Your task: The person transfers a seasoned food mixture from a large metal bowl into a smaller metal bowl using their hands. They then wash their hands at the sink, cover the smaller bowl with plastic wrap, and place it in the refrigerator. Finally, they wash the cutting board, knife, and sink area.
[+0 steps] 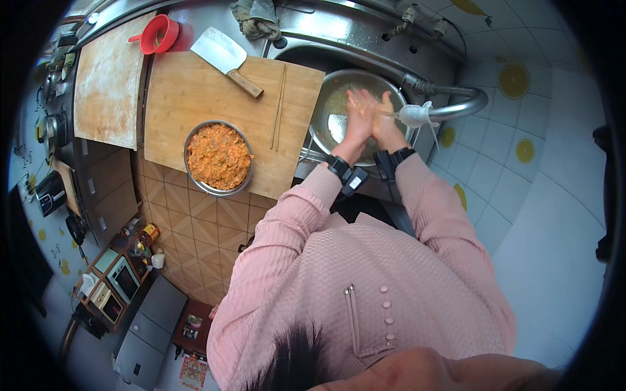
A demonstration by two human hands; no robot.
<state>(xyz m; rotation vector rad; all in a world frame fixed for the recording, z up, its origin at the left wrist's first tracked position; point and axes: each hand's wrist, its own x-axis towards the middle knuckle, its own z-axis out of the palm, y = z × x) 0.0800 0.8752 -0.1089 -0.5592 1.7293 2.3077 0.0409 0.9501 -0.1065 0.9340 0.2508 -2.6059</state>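
Observation:
Both hands are over a round metal basin [325,115] in the sink, which holds some cloudy water. My left hand [360,117] has its fingers stretched forward and holds nothing. Palm against it, my right hand [385,122] keeps its thumb raised and apart, while its other fingers are partly hidden. Water runs onto the hands from the faucet [457,112], whose mouth has a white wrap [415,115]. Each wrist bears a black strapped device.
Left of the sink lies a wooden cutting board [195,93] with a cleaver [222,54], a pair of chopsticks [279,110] and a metal bowl [195,181] of chopped orange filling [220,156]. Beyond are a red plastic ladle [161,34], a floury board [110,88] and a cloth [257,22].

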